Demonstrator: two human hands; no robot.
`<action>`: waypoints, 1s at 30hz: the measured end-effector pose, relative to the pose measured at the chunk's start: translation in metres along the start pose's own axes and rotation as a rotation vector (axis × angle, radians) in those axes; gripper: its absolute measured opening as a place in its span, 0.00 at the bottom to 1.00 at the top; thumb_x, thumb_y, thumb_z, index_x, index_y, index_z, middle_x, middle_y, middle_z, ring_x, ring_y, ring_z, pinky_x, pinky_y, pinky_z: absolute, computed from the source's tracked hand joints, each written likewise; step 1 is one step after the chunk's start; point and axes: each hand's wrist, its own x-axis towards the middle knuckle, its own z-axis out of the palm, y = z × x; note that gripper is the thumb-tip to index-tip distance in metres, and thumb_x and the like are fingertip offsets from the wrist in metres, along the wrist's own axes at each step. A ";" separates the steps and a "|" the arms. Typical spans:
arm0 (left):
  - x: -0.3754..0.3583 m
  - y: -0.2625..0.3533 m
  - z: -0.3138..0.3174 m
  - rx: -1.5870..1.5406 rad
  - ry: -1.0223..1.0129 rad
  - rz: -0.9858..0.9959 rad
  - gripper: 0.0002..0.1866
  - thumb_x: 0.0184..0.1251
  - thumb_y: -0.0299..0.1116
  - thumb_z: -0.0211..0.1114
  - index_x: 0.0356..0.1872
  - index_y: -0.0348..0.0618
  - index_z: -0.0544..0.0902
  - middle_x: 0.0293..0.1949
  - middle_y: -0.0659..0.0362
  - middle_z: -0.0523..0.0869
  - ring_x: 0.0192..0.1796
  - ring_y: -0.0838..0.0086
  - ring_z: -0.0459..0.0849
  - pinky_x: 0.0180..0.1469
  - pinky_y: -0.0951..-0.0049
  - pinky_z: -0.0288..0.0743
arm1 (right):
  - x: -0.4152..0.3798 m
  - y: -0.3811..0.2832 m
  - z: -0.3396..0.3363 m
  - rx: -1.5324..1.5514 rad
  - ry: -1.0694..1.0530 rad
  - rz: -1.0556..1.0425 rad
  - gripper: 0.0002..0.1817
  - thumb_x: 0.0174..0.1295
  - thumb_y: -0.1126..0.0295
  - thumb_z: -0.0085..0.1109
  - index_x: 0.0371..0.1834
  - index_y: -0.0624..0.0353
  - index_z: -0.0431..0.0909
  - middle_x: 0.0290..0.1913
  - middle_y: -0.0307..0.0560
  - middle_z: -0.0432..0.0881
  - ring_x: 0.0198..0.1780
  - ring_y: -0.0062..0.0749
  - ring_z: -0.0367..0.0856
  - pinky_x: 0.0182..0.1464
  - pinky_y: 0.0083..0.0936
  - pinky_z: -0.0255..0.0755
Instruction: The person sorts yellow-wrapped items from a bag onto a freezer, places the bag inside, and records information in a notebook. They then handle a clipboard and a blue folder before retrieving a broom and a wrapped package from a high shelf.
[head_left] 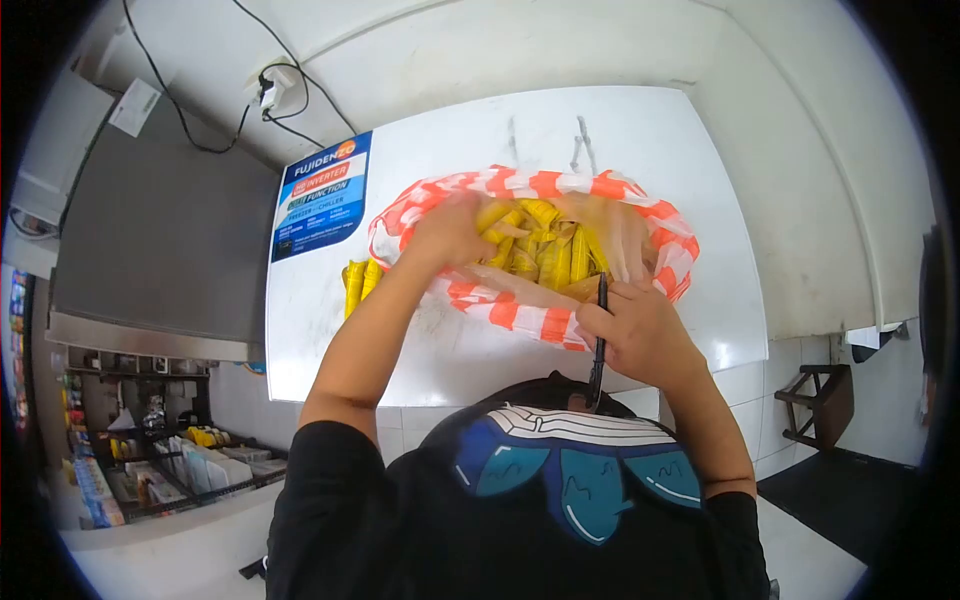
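Note:
A red-and-white striped plastic bag [555,325] lies spread wide on the white chest-freezer lid [420,365]. Yellow wrapped rolls [553,262] with twisted ends fill its middle, partly covered by thin clear plastic [612,232]. My left hand [455,232] reaches in over the left side of the bag, right at the rolls; its fingers are blurred by motion. At the bag's front right edge, my right hand [635,328] is closed around a black pen [601,335] held upright. Outside the bag, beside my left forearm, are a few more yellow rolls [355,285].
A blue freezer label [322,195] is stuck on the lid's left corner. To the left stands a dark grey appliance [170,215], with stocked shelves [190,465] below. Cables run to a wall outlet [280,92]. A dark wooden stool [815,405] stands at the right.

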 end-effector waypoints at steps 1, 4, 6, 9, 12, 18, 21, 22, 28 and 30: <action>-0.006 0.004 -0.006 -0.017 0.007 0.017 0.37 0.37 0.41 0.71 0.55 0.43 0.73 0.54 0.49 0.77 0.53 0.59 0.78 0.53 0.64 0.73 | 0.000 0.000 0.001 -0.008 -0.010 0.005 0.09 0.44 0.72 0.58 0.30 0.53 0.71 0.23 0.43 0.71 0.32 0.37 0.72 0.31 0.34 0.63; -0.025 0.013 -0.019 -0.033 0.052 0.076 0.36 0.36 0.41 0.71 0.53 0.43 0.72 0.53 0.49 0.76 0.51 0.58 0.79 0.51 0.64 0.73 | 0.003 0.001 0.001 0.002 0.005 -0.001 0.09 0.44 0.72 0.58 0.30 0.53 0.72 0.23 0.43 0.71 0.32 0.36 0.72 0.30 0.34 0.64; -0.035 0.017 -0.024 -0.087 0.065 0.077 0.36 0.36 0.40 0.71 0.53 0.43 0.72 0.52 0.48 0.77 0.48 0.57 0.80 0.49 0.64 0.74 | 0.005 0.000 0.001 0.038 0.005 0.005 0.09 0.44 0.72 0.58 0.31 0.52 0.72 0.22 0.42 0.71 0.32 0.36 0.72 0.32 0.33 0.63; -0.038 0.018 -0.028 -0.235 0.063 0.025 0.36 0.35 0.40 0.72 0.52 0.42 0.70 0.48 0.46 0.79 0.43 0.57 0.82 0.45 0.65 0.76 | 0.013 -0.002 0.001 0.065 -0.039 0.000 0.10 0.44 0.71 0.58 0.31 0.51 0.73 0.22 0.41 0.71 0.32 0.35 0.73 0.35 0.32 0.62; -0.027 0.008 -0.012 -0.423 0.145 0.005 0.36 0.37 0.40 0.72 0.52 0.40 0.68 0.44 0.47 0.81 0.40 0.60 0.83 0.41 0.68 0.77 | 0.019 -0.009 0.004 0.068 -0.105 -0.025 0.10 0.43 0.70 0.59 0.32 0.50 0.74 0.22 0.40 0.71 0.32 0.34 0.74 0.37 0.32 0.61; -0.005 -0.024 0.015 -1.248 0.020 -0.143 0.32 0.51 0.38 0.66 0.57 0.37 0.66 0.47 0.51 0.80 0.43 0.67 0.82 0.43 0.70 0.77 | 0.023 0.000 -0.009 0.166 -0.259 0.005 0.07 0.43 0.71 0.58 0.28 0.51 0.75 0.20 0.45 0.74 0.31 0.39 0.75 0.36 0.35 0.61; -0.010 -0.018 0.019 -1.587 -0.139 -0.195 0.27 0.57 0.38 0.60 0.58 0.38 0.67 0.49 0.52 0.79 0.47 0.67 0.81 0.48 0.67 0.77 | 0.021 0.004 -0.023 0.225 -0.284 0.062 0.06 0.43 0.72 0.58 0.27 0.52 0.76 0.21 0.47 0.75 0.31 0.42 0.75 0.35 0.37 0.62; -0.015 -0.015 0.017 -1.640 -0.189 -0.201 0.26 0.58 0.38 0.59 0.57 0.38 0.68 0.50 0.52 0.78 0.48 0.67 0.80 0.49 0.66 0.76 | 0.020 0.006 -0.026 0.242 -0.286 0.077 0.06 0.43 0.72 0.58 0.27 0.52 0.76 0.21 0.47 0.75 0.31 0.43 0.75 0.35 0.38 0.63; -0.052 -0.005 0.008 -1.672 -0.043 -0.094 0.28 0.60 0.43 0.56 0.59 0.39 0.67 0.54 0.52 0.76 0.54 0.65 0.77 0.58 0.64 0.71 | 0.011 0.019 -0.025 0.281 -0.231 0.072 0.09 0.41 0.73 0.65 0.24 0.55 0.73 0.23 0.44 0.75 0.31 0.41 0.75 0.35 0.34 0.66; -0.066 -0.015 0.006 -1.781 -0.016 -0.038 0.33 0.59 0.46 0.56 0.63 0.38 0.64 0.57 0.50 0.74 0.59 0.63 0.74 0.62 0.63 0.67 | 0.010 0.018 -0.027 0.291 -0.205 0.082 0.09 0.40 0.73 0.65 0.24 0.56 0.73 0.22 0.44 0.75 0.31 0.42 0.75 0.35 0.34 0.66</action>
